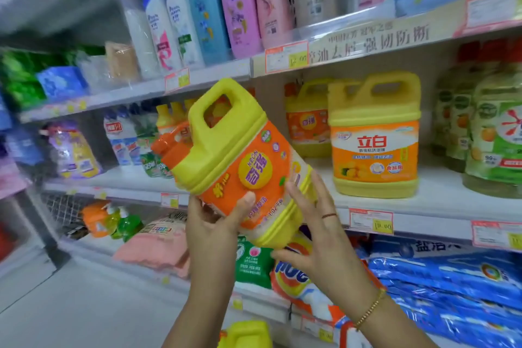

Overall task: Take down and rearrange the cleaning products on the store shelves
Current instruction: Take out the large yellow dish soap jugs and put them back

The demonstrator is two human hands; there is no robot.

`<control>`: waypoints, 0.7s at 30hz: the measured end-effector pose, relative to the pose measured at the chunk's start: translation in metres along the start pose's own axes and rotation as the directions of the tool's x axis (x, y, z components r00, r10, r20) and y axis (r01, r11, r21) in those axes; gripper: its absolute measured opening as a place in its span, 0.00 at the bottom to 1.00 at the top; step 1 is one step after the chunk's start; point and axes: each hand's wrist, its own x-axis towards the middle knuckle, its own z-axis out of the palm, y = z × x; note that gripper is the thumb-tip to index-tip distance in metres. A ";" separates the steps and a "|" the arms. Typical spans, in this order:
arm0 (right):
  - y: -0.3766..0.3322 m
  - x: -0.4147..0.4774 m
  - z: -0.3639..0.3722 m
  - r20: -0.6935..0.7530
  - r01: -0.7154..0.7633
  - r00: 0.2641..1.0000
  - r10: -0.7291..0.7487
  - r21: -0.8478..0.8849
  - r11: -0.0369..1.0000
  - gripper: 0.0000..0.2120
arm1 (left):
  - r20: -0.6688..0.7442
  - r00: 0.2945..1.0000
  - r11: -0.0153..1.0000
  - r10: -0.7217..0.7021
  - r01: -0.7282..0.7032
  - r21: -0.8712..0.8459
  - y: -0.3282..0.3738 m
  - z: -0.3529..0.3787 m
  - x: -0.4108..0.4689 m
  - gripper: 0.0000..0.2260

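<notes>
A yellow dish-soap jug (226, 149) with an orange label and orange cap is tilted to the left, held in the air in front of the middle shelf (440, 200). My left hand (214, 220) grips its lower left side, thumb across the label. My right hand (316, 234) holds its base from the right, fingers spread along the bottom edge. On the middle shelf stand a similar yellow jug (374, 135) and, behind it to the left, another jug (306, 118).
The top shelf carries shampoo bottles (209, 14). Green bottles (491, 127) stand at the right of the middle shelf. The shelf below holds blue detergent bags (452, 285) and a green bag (254, 263). A yellow jug (245, 333) sits low near the floor.
</notes>
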 end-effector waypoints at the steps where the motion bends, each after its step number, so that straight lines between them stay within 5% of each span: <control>1: -0.002 -0.003 0.011 0.012 0.036 0.999 -0.035 -0.110 0.993 0.53 | -0.028 0.999 0.999 -0.031 0.030 -0.021 -0.002 0.000 -0.001 0.26; 5: 0.000 -0.004 0.031 -0.121 0.100 0.982 -0.148 -0.336 0.937 0.57 | -0.041 0.985 0.979 -0.168 0.162 -0.125 -0.012 -0.004 -0.002 0.24; 10: -0.002 0.010 0.019 -0.278 0.191 0.918 -0.283 -0.316 0.929 0.38 | 0.136 0.980 0.976 -0.144 0.163 -0.145 -0.003 -0.009 0.009 0.26; 12: -0.012 0.018 0.011 -0.309 0.188 0.924 -0.224 -0.143 0.972 0.35 | 0.222 0.962 0.969 -0.159 0.195 -0.149 0.002 -0.012 0.016 0.26; 15: -0.041 0.027 0.008 -0.327 0.025 0.941 0.085 0.318 0.948 0.36 | 0.284 0.940 0.947 -0.189 0.251 -0.201 0.001 -0.013 0.024 0.26; 18: -0.056 0.029 0.017 -0.164 -0.120 0.914 0.371 0.765 0.633 0.32 | 0.287 0.949 0.974 -0.132 0.178 -0.138 -0.009 -0.011 0.026 0.23; 21: -0.041 0.024 0.020 0.069 -0.247 0.904 0.422 0.890 0.382 0.30 | 0.278 0.944 0.963 -0.179 0.226 -0.147 -0.024 -0.021 0.029 0.25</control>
